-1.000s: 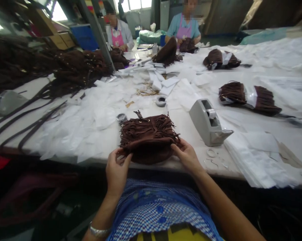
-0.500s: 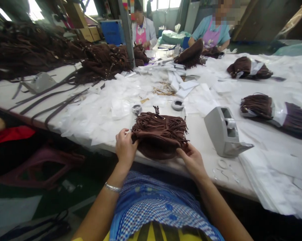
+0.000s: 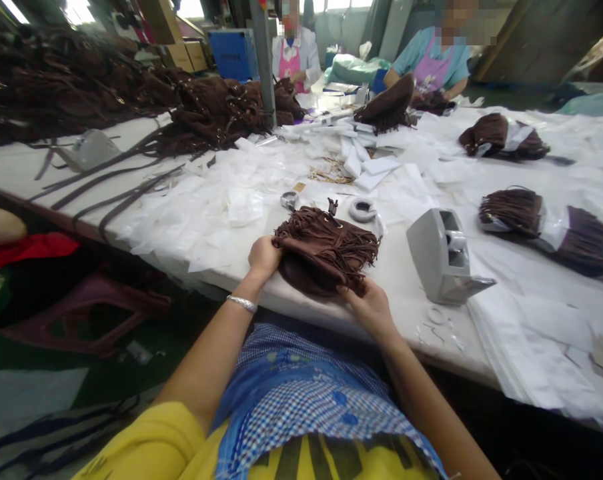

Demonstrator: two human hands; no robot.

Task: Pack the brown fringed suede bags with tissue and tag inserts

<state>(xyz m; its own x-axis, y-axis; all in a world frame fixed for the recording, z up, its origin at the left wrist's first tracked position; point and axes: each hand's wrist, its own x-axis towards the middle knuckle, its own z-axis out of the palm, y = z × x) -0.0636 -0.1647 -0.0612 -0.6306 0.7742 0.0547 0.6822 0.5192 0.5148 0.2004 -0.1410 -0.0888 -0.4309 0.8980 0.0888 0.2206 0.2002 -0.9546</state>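
Note:
A dark brown fringed bag lies on the white-covered table in front of me, its smooth bottom edge facing my body. My left hand is closed around the bag's left side, its fingertips partly hidden by the leather. On the near right corner, my right hand grips the bag between thumb and fingers. A small drawstring tassel stands up at the bag's far side. Just beyond it lie a roll of clear tape and a smaller dark-centred roll.
A grey tape dispenser stands right of the bag. Wrapped brown bags lie farther right, above white sheets. Thin white wrapping covers the left middle. Brown bags pile up behind a post. Two co-workers sit across the table.
Both hands have turned the bag slightly, its left side moving away from me and its right corner nearer. My left hand has shifted forward; the view has moved a little.

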